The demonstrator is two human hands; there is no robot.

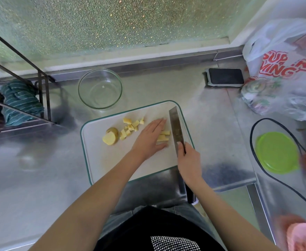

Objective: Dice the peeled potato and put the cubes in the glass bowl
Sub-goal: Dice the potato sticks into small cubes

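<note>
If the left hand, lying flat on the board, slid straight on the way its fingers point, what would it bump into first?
Most likely the knife blade: the left hand points right and slightly away, and the blade held by the right hand stands just past its fingertips, beside the potato strips.

1. We see pale yellow potato strips [164, 136] lying side by side on the board's right part.
2. We find cut cubes [130, 128] scattered mid-board, two uncut slices [110, 136] stacked left.
3. We see the glass bowl [100, 88] upright on the bench beyond the board, holding no cubes.

At the upper right of the frame, a plastic bag [282, 57] reads "SUP…R" over "…ING" in red letters.
</note>
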